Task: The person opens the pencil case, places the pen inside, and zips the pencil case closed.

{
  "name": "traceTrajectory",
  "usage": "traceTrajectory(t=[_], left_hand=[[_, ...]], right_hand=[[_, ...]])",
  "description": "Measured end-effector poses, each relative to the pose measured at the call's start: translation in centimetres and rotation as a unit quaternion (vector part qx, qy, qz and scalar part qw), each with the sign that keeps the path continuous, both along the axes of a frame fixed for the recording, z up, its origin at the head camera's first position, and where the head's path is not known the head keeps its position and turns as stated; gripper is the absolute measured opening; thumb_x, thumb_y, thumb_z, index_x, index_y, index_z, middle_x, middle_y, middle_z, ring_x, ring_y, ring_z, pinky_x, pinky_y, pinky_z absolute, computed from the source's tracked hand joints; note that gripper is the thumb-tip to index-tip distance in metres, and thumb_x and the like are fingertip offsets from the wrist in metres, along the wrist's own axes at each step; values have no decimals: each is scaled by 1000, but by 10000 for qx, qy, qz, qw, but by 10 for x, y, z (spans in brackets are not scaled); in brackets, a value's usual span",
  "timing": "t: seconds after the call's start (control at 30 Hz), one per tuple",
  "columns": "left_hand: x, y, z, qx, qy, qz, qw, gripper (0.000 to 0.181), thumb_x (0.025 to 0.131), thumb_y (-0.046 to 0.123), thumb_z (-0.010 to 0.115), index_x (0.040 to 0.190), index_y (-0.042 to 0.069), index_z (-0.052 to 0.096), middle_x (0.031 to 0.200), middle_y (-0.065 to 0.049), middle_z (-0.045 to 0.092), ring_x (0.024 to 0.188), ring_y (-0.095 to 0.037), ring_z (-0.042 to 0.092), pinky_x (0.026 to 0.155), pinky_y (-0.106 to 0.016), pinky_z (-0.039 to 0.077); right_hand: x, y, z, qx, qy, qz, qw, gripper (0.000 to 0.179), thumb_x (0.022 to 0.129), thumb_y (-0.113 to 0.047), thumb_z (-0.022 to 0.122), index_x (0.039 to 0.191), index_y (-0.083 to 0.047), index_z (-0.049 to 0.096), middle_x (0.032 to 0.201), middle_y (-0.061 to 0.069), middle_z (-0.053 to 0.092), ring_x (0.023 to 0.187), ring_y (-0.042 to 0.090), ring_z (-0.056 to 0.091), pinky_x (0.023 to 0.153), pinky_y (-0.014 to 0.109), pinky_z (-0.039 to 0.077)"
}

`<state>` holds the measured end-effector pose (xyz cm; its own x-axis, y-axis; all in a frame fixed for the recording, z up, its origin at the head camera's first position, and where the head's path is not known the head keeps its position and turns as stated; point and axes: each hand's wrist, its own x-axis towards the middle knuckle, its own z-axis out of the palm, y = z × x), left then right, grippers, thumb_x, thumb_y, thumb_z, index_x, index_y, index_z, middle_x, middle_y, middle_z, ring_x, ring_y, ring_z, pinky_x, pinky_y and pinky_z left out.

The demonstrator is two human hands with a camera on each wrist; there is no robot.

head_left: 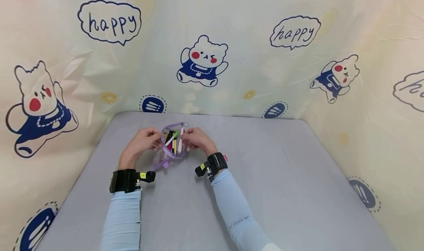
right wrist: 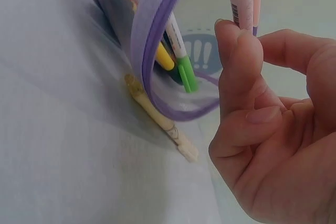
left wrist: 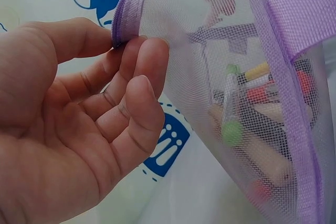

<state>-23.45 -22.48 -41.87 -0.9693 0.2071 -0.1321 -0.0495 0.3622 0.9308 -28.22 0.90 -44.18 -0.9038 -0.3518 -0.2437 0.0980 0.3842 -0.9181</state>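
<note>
A purple-trimmed mesh zip pouch (left wrist: 302, 14) stands with its mouth spread wide. My left hand (head_left: 144, 140) pinches its zipper edge between thumb and fingers. Inside are several pens, among them a white one with a green cap (right wrist: 181, 45) and a yellow-tipped dark one (right wrist: 165, 56). At the pouch's right side my right hand (head_left: 198, 138) pinches a pink pen (right wrist: 241, 3) between thumb and forefinger. The pen is upright by the opening; its upper end lies outside the right wrist view. Seen through the mesh is a beige stick-like item (right wrist: 157, 116).
A grey-covered table (head_left: 271, 184) lies under the hands. Patterned cloth (head_left: 251, 70) hangs behind it and at both sides. A wrist camera (head_left: 145, 176) on the left arm sits close to the pouch's lower corner.
</note>
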Motion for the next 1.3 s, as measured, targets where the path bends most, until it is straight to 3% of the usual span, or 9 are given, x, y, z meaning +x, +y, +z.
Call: traceTrajectory(t=[0.23,0.37,0.47,0.6,0.73,0.97,1.3], left_hand=[[2,0,1,-19,-1,20,10000,34,104,25,48,118,-5,54,98,-9,61,82,-18,65,71,-30,56],[2,-2,2,-39,30,24,10000,34,104,26,47,118,-5,54,98,-9,62,82,-17,65,71,-31,56],[1,-3,2,-55,61,25,10000,33,104,26,47,117,-4,54,99,-9,62,83,-18,65,71,-30,56],[1,-3,3,14,91,12,10000,33,104,25,47,116,-4,55,98,-8,62,83,-19,65,70,-29,56],[1,-6,3,112,125,38,9999,33,104,24,47,116,-6,53,93,-4,63,81,-16,66,69,-28,56],[1,-17,2,65,288,196,9994,33,104,23,48,117,-7,53,85,1,65,81,-20,68,69,-31,58],[4,-16,3,65,204,237,9995,32,104,25,49,114,-4,55,87,0,65,83,-22,68,69,-30,57]], right_hand=[[4,-8,5,89,-52,-36,9999,15,94,-26,63,98,-12,65,77,4,73,50,16,58,47,30,32],[3,-13,9,122,-31,35,9999,26,95,-27,62,108,-5,66,77,3,72,48,13,58,48,30,32],[1,-17,10,169,136,113,9997,26,95,-26,61,106,-4,68,75,2,72,47,12,57,47,30,32],[1,-21,12,143,288,181,9993,23,95,-26,61,102,-6,70,81,8,75,47,13,57,46,30,33],[2,-20,12,45,270,264,9993,30,97,-25,58,112,0,66,92,16,75,49,13,59,45,28,36],[3,-9,16,21,220,118,9997,31,97,-23,58,115,1,64,95,20,73,50,14,57,48,30,36],[-13,15,15,454,347,-256,9980,33,96,-26,57,114,1,65,88,14,74,55,17,59,48,27,37]])
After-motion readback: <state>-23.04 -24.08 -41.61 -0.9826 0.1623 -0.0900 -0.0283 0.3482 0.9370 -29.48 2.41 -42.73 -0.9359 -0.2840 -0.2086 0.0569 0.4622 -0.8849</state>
